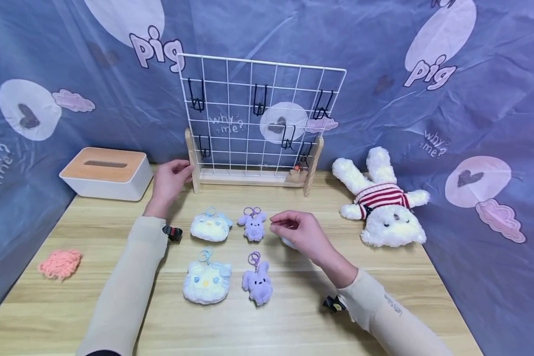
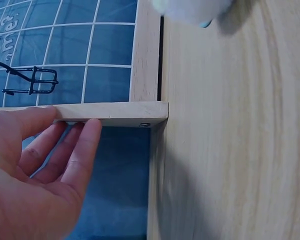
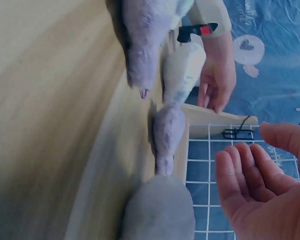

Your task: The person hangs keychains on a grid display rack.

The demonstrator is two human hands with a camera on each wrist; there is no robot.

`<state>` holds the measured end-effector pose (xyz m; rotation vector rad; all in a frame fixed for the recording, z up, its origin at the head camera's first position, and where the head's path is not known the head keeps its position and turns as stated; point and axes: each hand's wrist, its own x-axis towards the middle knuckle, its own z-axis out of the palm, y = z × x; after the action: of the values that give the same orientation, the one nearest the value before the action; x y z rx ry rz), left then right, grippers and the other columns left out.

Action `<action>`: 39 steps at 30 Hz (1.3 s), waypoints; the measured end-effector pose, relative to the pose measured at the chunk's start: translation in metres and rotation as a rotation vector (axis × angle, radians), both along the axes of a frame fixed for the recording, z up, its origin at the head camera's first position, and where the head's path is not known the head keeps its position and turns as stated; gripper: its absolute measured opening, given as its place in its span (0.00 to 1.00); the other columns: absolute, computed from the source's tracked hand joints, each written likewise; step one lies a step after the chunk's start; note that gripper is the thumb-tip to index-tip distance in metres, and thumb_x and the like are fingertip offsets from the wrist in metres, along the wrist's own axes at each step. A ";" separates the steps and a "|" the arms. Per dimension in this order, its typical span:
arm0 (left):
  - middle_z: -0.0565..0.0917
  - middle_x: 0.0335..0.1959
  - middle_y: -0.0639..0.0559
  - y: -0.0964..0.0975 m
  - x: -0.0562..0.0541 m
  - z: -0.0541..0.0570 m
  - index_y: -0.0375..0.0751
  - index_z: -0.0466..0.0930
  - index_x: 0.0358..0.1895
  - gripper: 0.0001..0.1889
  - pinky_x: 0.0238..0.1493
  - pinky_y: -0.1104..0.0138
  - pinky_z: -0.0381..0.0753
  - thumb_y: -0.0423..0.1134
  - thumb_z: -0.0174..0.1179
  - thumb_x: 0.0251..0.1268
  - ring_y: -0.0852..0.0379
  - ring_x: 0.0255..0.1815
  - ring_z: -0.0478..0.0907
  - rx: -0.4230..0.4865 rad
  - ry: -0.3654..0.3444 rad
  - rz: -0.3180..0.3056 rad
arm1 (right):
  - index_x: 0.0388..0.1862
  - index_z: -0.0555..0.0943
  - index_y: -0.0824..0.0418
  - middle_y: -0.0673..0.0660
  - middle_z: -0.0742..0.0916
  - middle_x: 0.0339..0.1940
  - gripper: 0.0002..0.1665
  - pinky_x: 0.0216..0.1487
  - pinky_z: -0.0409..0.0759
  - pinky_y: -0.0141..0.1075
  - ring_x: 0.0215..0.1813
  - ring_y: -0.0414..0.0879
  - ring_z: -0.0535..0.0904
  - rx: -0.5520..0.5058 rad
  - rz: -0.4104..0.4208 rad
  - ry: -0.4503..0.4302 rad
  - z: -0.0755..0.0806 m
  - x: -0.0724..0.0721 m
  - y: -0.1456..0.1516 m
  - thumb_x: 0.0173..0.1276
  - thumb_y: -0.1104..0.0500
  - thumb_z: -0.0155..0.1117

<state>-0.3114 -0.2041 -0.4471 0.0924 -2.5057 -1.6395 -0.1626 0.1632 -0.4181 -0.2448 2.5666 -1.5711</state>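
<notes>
The fingertips of my left hand (image 1: 168, 184) touch the left wooden post (image 2: 115, 109) of a white wire grid rack (image 1: 251, 121); the fingers look fairly straight. My right hand (image 1: 303, 232) hovers above the table, fingers loosely bent and nothing between them. Below it lies a pale plush (image 3: 160, 212), mostly hidden in the head view. Left of it are two purple rabbit plush keychains (image 1: 253, 227) and two white-and-blue cat plush keychains (image 1: 206, 282), in two rows. Black hooks (image 1: 259, 101) hang on the grid.
A white tissue box with a wooden lid (image 1: 109, 173) stands at the back left. Pink yarn (image 1: 60, 263) lies at the left. A white plush bear in a striped sweater (image 1: 384, 202) lies at the right. Behind the rack hangs a blue-grey patterned cloth (image 1: 374, 104).
</notes>
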 end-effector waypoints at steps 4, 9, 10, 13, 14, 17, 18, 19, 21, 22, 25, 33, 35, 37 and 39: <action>0.88 0.60 0.30 0.001 0.000 0.002 0.29 0.85 0.69 0.20 0.58 0.68 0.97 0.40 0.64 0.87 0.56 0.46 0.91 0.008 -0.005 -0.003 | 0.55 0.92 0.67 0.61 0.96 0.48 0.14 0.48 0.90 0.25 0.45 0.41 0.90 0.039 0.082 0.012 -0.004 0.002 -0.006 0.73 0.63 0.79; 0.88 0.60 0.31 0.002 -0.001 0.002 0.30 0.85 0.68 0.20 0.59 0.64 0.97 0.40 0.64 0.87 0.54 0.46 0.91 0.025 0.003 -0.002 | 0.55 0.92 0.66 0.59 0.96 0.45 0.14 0.49 0.91 0.26 0.45 0.40 0.90 0.083 0.156 -0.013 -0.009 0.004 -0.011 0.74 0.62 0.78; 0.88 0.59 0.31 0.002 -0.001 0.001 0.30 0.85 0.68 0.19 0.60 0.63 0.97 0.40 0.64 0.87 0.55 0.46 0.91 0.029 0.001 -0.002 | 0.54 0.92 0.66 0.59 0.96 0.44 0.14 0.48 0.91 0.26 0.45 0.40 0.89 0.095 0.167 -0.024 -0.010 0.005 -0.012 0.74 0.62 0.78; 0.88 0.59 0.30 0.003 -0.002 -0.002 0.29 0.85 0.68 0.19 0.61 0.60 0.97 0.40 0.64 0.86 0.58 0.43 0.90 0.045 0.000 -0.011 | 0.52 0.92 0.66 0.56 0.95 0.42 0.13 0.47 0.90 0.25 0.43 0.37 0.88 0.133 0.202 -0.040 -0.013 0.007 -0.014 0.73 0.61 0.79; 0.88 0.59 0.30 0.003 -0.003 -0.003 0.29 0.85 0.68 0.19 0.61 0.59 0.97 0.40 0.64 0.86 0.59 0.42 0.90 0.047 0.001 -0.011 | 0.51 0.92 0.67 0.56 0.95 0.41 0.13 0.46 0.89 0.25 0.42 0.37 0.87 0.144 0.212 -0.041 -0.014 0.007 -0.015 0.72 0.62 0.79; 0.88 0.59 0.30 0.002 -0.004 -0.004 0.29 0.85 0.68 0.19 0.60 0.59 0.97 0.39 0.64 0.86 0.61 0.41 0.89 0.045 0.008 -0.012 | 0.50 0.92 0.67 0.55 0.95 0.39 0.12 0.45 0.88 0.24 0.40 0.35 0.86 0.168 0.233 -0.047 -0.018 0.008 -0.020 0.71 0.62 0.80; 0.88 0.59 0.31 0.002 -0.004 -0.005 0.29 0.85 0.68 0.19 0.59 0.60 0.97 0.39 0.64 0.86 0.61 0.41 0.89 0.042 0.008 -0.011 | 0.50 0.92 0.67 0.54 0.95 0.38 0.12 0.44 0.88 0.24 0.40 0.35 0.86 0.177 0.235 -0.052 -0.019 0.008 -0.021 0.71 0.61 0.80; 0.88 0.59 0.31 0.002 -0.004 -0.005 0.29 0.85 0.68 0.19 0.58 0.62 0.98 0.39 0.64 0.86 0.61 0.41 0.88 0.041 0.007 -0.010 | 0.49 0.92 0.66 0.54 0.95 0.38 0.12 0.44 0.88 0.24 0.40 0.35 0.86 0.185 0.235 -0.058 -0.019 0.008 -0.023 0.71 0.61 0.81; 0.88 0.59 0.31 0.001 -0.004 -0.005 0.29 0.84 0.68 0.19 0.55 0.67 0.98 0.39 0.63 0.87 0.61 0.41 0.88 0.034 0.005 -0.012 | 0.49 0.93 0.65 0.52 0.95 0.38 0.12 0.43 0.87 0.23 0.39 0.34 0.86 0.199 0.230 -0.071 -0.021 0.009 -0.027 0.70 0.60 0.82; 0.88 0.59 0.31 0.001 -0.004 -0.005 0.29 0.84 0.68 0.19 0.53 0.70 0.97 0.39 0.63 0.87 0.61 0.41 0.88 0.033 0.005 -0.013 | 0.49 0.93 0.65 0.52 0.94 0.37 0.12 0.43 0.87 0.24 0.39 0.35 0.85 0.203 0.228 -0.077 -0.022 0.010 -0.028 0.70 0.60 0.82; 0.88 0.59 0.30 0.002 -0.004 -0.004 0.28 0.84 0.68 0.19 0.49 0.75 0.96 0.39 0.64 0.86 0.60 0.42 0.88 0.034 0.006 -0.011 | 0.49 0.93 0.63 0.51 0.94 0.37 0.12 0.43 0.88 0.24 0.40 0.35 0.86 0.210 0.215 -0.086 -0.025 0.010 -0.032 0.69 0.60 0.82; 0.88 0.60 0.30 0.005 -0.002 -0.001 0.29 0.84 0.69 0.20 0.50 0.77 0.95 0.40 0.64 0.86 0.53 0.47 0.90 0.036 -0.001 -0.010 | 0.46 0.92 0.60 0.48 0.92 0.36 0.10 0.43 0.87 0.26 0.40 0.37 0.85 0.259 0.212 -0.092 -0.030 0.013 -0.036 0.69 0.59 0.83; 0.88 0.60 0.30 0.005 -0.001 -0.001 0.29 0.84 0.69 0.20 0.50 0.78 0.95 0.39 0.64 0.87 0.49 0.50 0.90 0.035 -0.009 -0.011 | 0.46 0.92 0.60 0.48 0.92 0.36 0.11 0.43 0.87 0.26 0.39 0.36 0.85 0.276 0.223 -0.091 -0.030 0.013 -0.036 0.69 0.59 0.84; 0.87 0.61 0.30 0.004 -0.001 -0.001 0.29 0.83 0.69 0.20 0.51 0.77 0.95 0.39 0.63 0.87 0.45 0.52 0.91 0.028 -0.019 -0.010 | 0.45 0.91 0.60 0.48 0.92 0.36 0.11 0.43 0.87 0.27 0.39 0.36 0.85 0.290 0.231 -0.092 -0.031 0.013 -0.037 0.68 0.59 0.84; 0.87 0.61 0.30 0.003 -0.001 0.000 0.29 0.83 0.70 0.20 0.53 0.74 0.96 0.39 0.63 0.87 0.41 0.55 0.91 0.026 -0.020 -0.010 | 0.45 0.91 0.60 0.48 0.92 0.36 0.11 0.43 0.87 0.27 0.39 0.36 0.85 0.298 0.231 -0.084 -0.031 0.013 -0.038 0.67 0.59 0.85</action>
<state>-0.3123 -0.2014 -0.4473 0.0993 -2.5039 -1.6830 -0.1495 0.1252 -0.4491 -0.4156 2.5551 -1.0832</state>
